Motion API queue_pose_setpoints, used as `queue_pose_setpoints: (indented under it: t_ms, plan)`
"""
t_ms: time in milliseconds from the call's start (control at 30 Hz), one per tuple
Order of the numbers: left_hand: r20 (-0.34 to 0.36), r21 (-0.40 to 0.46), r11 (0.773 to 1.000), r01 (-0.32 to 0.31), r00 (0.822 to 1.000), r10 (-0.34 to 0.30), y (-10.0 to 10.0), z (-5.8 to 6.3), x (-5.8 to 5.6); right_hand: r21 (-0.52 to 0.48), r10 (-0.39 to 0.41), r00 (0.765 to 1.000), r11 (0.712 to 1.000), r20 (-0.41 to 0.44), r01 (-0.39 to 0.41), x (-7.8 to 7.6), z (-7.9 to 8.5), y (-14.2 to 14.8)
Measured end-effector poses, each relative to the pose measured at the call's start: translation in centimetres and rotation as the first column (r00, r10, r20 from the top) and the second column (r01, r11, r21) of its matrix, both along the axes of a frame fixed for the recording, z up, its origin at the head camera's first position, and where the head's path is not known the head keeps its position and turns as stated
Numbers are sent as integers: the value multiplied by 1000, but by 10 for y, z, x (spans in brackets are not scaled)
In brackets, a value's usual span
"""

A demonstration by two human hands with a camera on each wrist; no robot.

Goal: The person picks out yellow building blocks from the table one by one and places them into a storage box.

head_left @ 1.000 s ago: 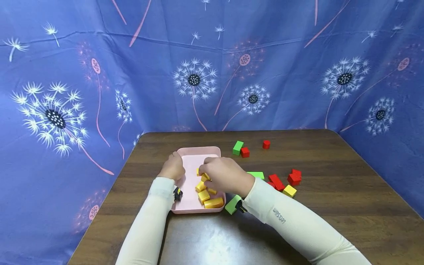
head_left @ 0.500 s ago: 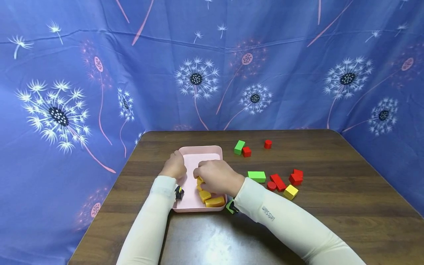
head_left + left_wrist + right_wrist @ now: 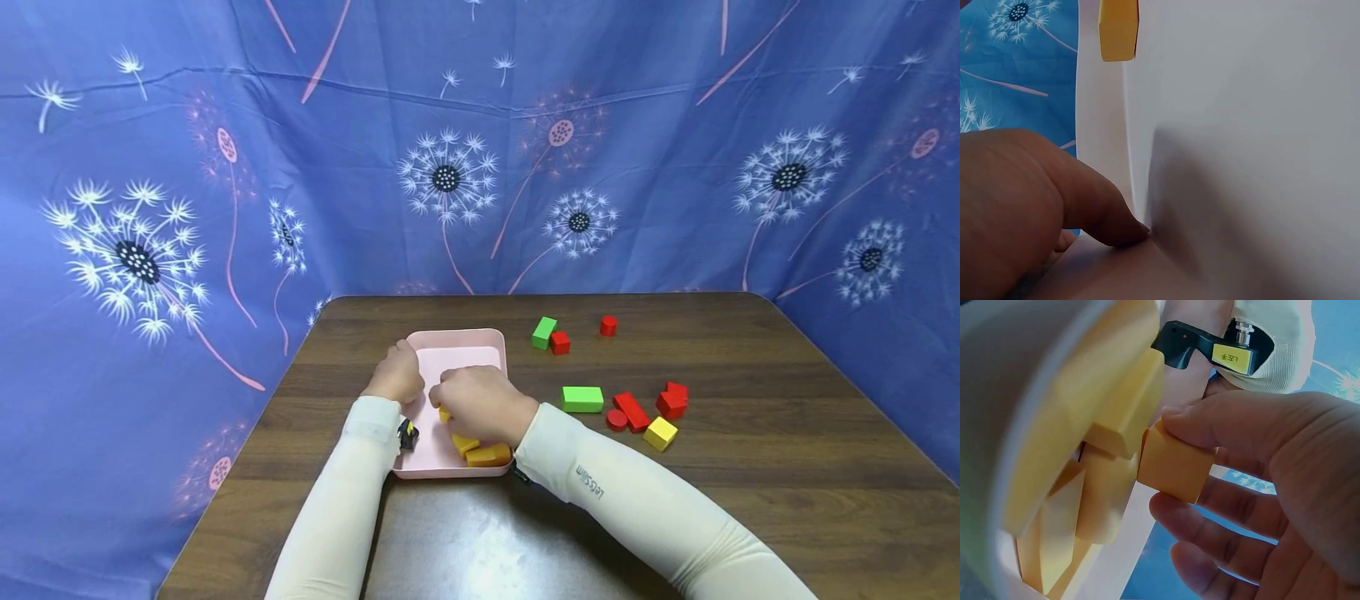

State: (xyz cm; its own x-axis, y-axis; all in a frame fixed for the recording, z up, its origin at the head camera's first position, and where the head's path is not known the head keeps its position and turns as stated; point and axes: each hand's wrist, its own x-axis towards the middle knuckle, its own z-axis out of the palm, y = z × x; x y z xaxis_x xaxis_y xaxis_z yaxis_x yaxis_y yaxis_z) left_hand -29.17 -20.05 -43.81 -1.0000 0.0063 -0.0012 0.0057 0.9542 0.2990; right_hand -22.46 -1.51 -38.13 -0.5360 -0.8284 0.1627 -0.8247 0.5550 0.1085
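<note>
My left hand (image 3: 397,375) grips the left wall of a shallow pink tray (image 3: 456,339). In the left wrist view its thumb (image 3: 1107,209) presses the inside of the wall, with the other fingers mostly hidden outside. Over the tray's right half is my right hand (image 3: 483,404). The right wrist view shows it pinching a yellow block (image 3: 1175,462) between thumb and fingers. Beside that block, several more yellow blocks (image 3: 1107,506) lie heaped against the tray wall. From the head, the right hand covers part of the heap; a long yellow block (image 3: 489,455) shows at the front.
Right of the tray lie a light green block (image 3: 582,399), a red bar (image 3: 632,412), a red disc (image 3: 617,420), red blocks (image 3: 672,404) and a yellow cube (image 3: 661,433). Farther back are a green block (image 3: 544,332), a red cube (image 3: 560,342) and a red cylinder (image 3: 608,325).
My right hand has moved left over the tray and now hides more of the yellow blocks. A green block by the tray's front right corner is now hidden by the right sleeve. The left hand keeps its grip.
</note>
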Motion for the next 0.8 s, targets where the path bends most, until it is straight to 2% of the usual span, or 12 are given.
queue_pose_setpoints:
  t_ms: [533, 800]
  plan:
    - [-22, -5, 1000, 21, 1000, -21, 0, -2, -1, -17, 11, 1000, 1000, 2, -11, 9, 1, -6]
    - [7, 19, 1000, 7, 1000, -7, 0, 0, 0, -27, 21, 1000, 999, 11, -20, 12, -1, -9]
